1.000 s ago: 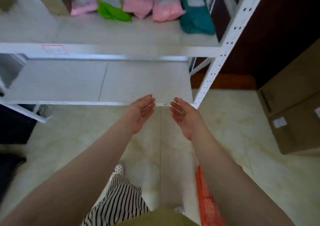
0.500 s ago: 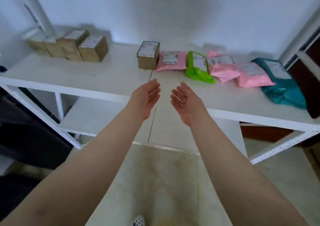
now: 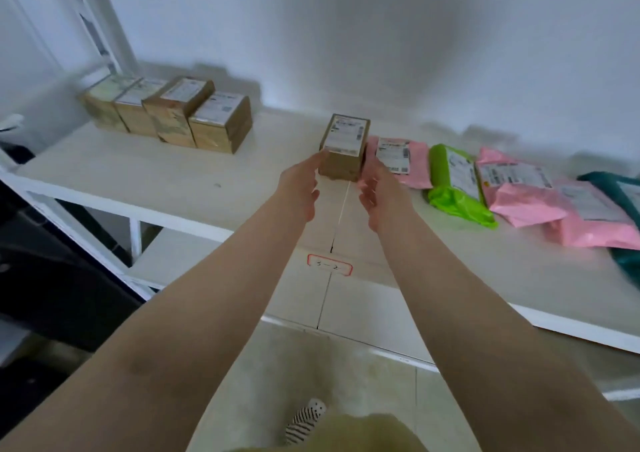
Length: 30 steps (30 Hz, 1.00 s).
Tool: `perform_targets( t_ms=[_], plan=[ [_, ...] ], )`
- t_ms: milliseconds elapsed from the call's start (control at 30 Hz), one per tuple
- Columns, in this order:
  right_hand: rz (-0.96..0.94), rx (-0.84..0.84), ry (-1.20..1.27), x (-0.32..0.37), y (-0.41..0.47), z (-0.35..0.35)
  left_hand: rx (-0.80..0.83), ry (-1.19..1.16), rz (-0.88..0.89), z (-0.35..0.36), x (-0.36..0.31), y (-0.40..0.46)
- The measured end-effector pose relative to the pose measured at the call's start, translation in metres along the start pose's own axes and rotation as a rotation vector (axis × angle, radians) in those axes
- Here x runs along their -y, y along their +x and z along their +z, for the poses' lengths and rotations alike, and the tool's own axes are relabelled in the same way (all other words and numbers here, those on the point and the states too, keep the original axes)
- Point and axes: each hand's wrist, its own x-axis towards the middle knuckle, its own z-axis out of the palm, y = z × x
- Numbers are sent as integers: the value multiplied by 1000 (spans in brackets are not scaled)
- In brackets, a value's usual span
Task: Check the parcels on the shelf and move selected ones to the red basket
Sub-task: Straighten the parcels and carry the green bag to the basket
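Note:
A small brown cardboard parcel (image 3: 343,146) with a white label stands alone in the middle of the white shelf (image 3: 194,181). My left hand (image 3: 300,188) reaches to its left side with straight fingers, the fingertips at the box's lower left corner. My right hand (image 3: 378,191) is just right of the box, fingers straight, empty. To the right lie soft mailer bags: a pink bag (image 3: 398,160), a green bag (image 3: 453,184), two more pink bags (image 3: 519,191) and a teal bag (image 3: 620,191). The red basket is out of view.
A row of several brown boxes (image 3: 173,115) stands at the shelf's back left. A red-outlined label (image 3: 329,265) is stuck on the shelf's front edge. A lower shelf board (image 3: 346,299) sits below, tiled floor beneath. A dark object (image 3: 41,278) is at the left.
The view rose from the floor and lower shelf to the upper shelf. Both hands moved forward from the shelf's front edge to either side of the lone brown box.

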Motion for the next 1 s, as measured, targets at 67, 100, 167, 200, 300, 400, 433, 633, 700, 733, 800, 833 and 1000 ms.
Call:
perform_targets(
  t_ms=[67, 100, 167, 200, 300, 400, 433, 633, 700, 733, 800, 833, 1000],
  plan=[
    [-63, -24, -12, 3, 24, 15, -8, 16, 5, 6, -8, 17],
    [-91, -31, -22, 4, 33, 19, -19, 27, 8, 7, -10, 23],
    [-110, -63, -55, 7, 51, 29, -36, 38, 21, 12, -16, 37],
    [-107, -83, -61, 8, 58, 32, -38, 49, 22, 15, -18, 44],
    [-110, -83, -45, 6, 77, 37, -36, 72, 7, 20, -22, 62],
    [-116, -66, -16, 2, 92, 42, -51, 83, 21, 27, -26, 79],
    [-124, -70, -41, -1, 98, 45, -51, 101, 27, 27, -28, 86],
    [-177, -197, -272, -7, 96, 67, -39, 187, 64, 21, -32, 116],
    [-179, -203, -247, -14, 94, 74, -46, 202, 94, 14, -38, 122],
    [-176, -200, -228, -17, 91, 80, -38, 190, 93, 9, -41, 126],
    [-178, -196, -169, -25, 88, 93, -15, 156, 70, -4, -49, 135],
    [-184, -187, -139, -28, 87, 100, -3, 147, 60, -11, -53, 139],
    [-230, -106, -84, -42, 74, 130, 118, 29, 7, -54, -76, 154]
  ],
)
